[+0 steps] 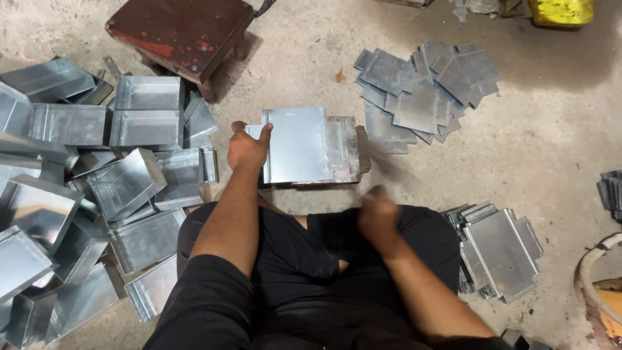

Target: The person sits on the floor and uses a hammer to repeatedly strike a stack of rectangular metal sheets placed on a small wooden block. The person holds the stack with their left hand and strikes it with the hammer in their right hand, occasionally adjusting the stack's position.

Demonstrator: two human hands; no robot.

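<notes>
My left hand (247,148) grips the left edge of a flat, notched sheet-metal blank (297,144) that lies on a worn metal block (343,152) on the floor in front of me. My right hand (378,214) is blurred above my right knee, near my black-clad lap; nothing shows in it, and I cannot tell whether its fingers are closed. A stack of similar notched blanks (502,249) lies just right of my right leg.
Folded metal box shapes (126,188) are heaped on the left. Flat cut pieces (424,87) are scattered at the upper right. A dark red stool (181,29) stands at the top. A yellow object (561,11) sits at the top right and a round rim (593,272) at the right edge.
</notes>
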